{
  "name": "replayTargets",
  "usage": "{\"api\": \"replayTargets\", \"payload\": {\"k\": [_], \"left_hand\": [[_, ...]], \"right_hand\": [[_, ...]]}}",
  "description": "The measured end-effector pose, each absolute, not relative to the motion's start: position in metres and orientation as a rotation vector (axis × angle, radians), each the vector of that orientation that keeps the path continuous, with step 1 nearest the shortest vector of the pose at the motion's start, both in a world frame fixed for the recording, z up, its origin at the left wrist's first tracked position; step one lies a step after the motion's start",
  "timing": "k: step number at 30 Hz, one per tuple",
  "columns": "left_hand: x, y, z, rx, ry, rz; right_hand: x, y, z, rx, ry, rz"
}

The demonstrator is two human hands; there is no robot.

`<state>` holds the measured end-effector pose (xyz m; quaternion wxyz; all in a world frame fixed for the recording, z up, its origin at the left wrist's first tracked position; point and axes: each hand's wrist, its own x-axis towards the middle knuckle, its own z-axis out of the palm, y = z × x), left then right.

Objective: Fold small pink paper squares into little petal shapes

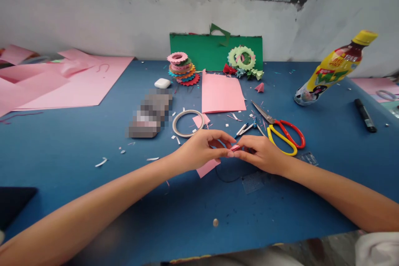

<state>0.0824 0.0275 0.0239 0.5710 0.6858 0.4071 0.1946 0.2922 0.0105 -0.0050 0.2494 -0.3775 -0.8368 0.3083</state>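
Note:
Between the fingertips of both hands is a small folded piece of pink paper (235,148), mostly covered by the fingers. My left hand (207,145) pinches it from the left, and my right hand (263,153) from the right. Under my left hand lies a loose pink paper scrap (208,168). Just beyond the hands is a drawing compass (249,128), partly hidden. Scissors (280,133) with one red and one yellow handle lie beside my right hand. A roll of tape (188,123) rests flat beyond my left wrist, next to another pink scrap.
Pink sheets (223,93) lie mid-table, with larger ones (77,79) at left. Toothed paper rings (183,69) are stacked before a green board (215,52). A drink bottle (333,70), a black marker (365,115), a white earbud case (162,83) and a blurred-out object (151,114) stand or lie around.

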Motion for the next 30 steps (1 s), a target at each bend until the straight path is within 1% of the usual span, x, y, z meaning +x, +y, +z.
{"api": "replayTargets", "payload": {"k": [3, 11, 24, 30], "left_hand": [[0.0827, 0.0276, 0.0238, 1.602, 0.947, 0.476], [0.0849, 0.0266, 0.0241, 1.552, 0.934, 0.467], [0.0843, 0.0307, 0.0211, 1.532, 0.923, 0.447], [0.0819, 0.0328, 0.0169, 1.651, 0.951, 0.487]], "right_hand": [[0.2909, 0.0101, -0.0021, -1.012, -2.225, 0.894], [0.2901, 0.0097, -0.0031, -1.055, -2.201, 0.891], [0.2925, 0.0112, -0.005, -1.012, -2.261, 0.802], [0.2923, 0.0116, -0.0067, -1.033, -2.277, 0.757]]}}
